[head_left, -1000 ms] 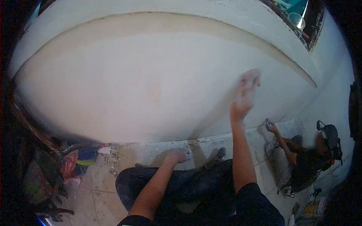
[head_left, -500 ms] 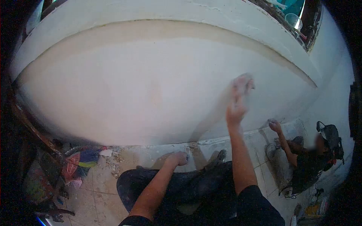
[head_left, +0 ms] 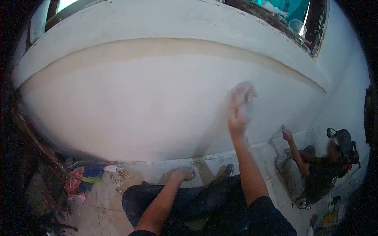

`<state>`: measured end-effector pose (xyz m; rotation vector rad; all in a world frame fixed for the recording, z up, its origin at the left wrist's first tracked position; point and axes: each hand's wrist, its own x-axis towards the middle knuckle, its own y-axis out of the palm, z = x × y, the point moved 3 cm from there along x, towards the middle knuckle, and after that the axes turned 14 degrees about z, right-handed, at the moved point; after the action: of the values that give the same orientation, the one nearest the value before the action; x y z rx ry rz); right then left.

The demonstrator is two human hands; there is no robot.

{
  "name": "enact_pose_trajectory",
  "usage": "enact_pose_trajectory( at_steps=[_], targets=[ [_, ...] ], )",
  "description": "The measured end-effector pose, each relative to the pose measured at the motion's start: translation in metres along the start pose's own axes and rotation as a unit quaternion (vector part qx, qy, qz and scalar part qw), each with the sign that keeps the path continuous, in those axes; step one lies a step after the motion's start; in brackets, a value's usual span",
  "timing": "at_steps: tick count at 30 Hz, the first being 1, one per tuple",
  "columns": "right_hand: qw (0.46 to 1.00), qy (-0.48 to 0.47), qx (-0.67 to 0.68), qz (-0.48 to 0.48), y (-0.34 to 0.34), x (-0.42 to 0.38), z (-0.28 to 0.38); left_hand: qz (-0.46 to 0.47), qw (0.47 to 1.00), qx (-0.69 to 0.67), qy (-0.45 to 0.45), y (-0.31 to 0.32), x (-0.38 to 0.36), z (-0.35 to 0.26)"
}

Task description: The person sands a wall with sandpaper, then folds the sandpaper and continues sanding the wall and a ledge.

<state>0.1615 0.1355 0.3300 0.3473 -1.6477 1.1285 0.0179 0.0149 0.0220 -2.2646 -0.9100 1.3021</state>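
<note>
My right hand is raised against the pale wall, its fingers bent and smeared by motion. It looks dusty white, and whatever lies under the fingers blends with the wall, so I cannot make it out. Lower down, my left hand is curled closed above my bent knee, near the foot of the wall. Its fingers face away, hiding anything inside them. The wall is smooth and whitish, with a darker beige band beneath the ledge.
A ledge juts out above, with a clear plastic cup by the window frame. At right another person crouches, one hand near the wall. Crumpled bags and debris lie on the tiled floor at left.
My right hand has shifted slightly left across the wall. The view has tilted up a little, showing more of the window. My left hand stays near my knee.
</note>
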Motion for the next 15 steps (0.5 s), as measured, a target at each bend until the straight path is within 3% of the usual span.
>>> enact_pose_trajectory(
  at_steps=[1, 3, 4, 7, 9, 13, 15],
  targets=[
    [1.000, -0.003, 0.000, -0.002, -0.002, 0.009, -0.003, -0.004, 1.000, 0.000, 0.001, 0.007, 0.019, 0.012],
    [0.979, 0.122, 0.103, -0.131, -0.018, 0.038, -0.013, 0.005, 0.998, 0.048, 0.039, 0.030, 0.065, 0.037],
    [0.979, 0.120, 0.103, -0.130, -0.014, 0.046, -0.012, 0.004, 0.998, 0.048, 0.040, 0.030, 0.063, 0.036],
    [0.992, 0.037, 0.027, -0.122, -0.003, 0.054, 0.010, -0.033, 0.999, 0.020, 0.029, 0.018, 0.031, 0.020],
    [1.000, -0.018, -0.003, 0.006, 0.005, 0.034, 0.023, -0.041, 0.999, -0.026, 0.020, 0.004, 0.001, 0.003],
    [0.998, -0.043, -0.024, 0.037, -0.012, 0.017, -0.009, 0.032, 0.999, 0.029, 0.003, 0.020, 0.057, 0.027],
    [0.979, 0.131, 0.104, -0.113, -0.030, 0.037, -0.025, 0.000, 0.999, 0.046, 0.027, 0.022, 0.054, 0.026]
  ],
)
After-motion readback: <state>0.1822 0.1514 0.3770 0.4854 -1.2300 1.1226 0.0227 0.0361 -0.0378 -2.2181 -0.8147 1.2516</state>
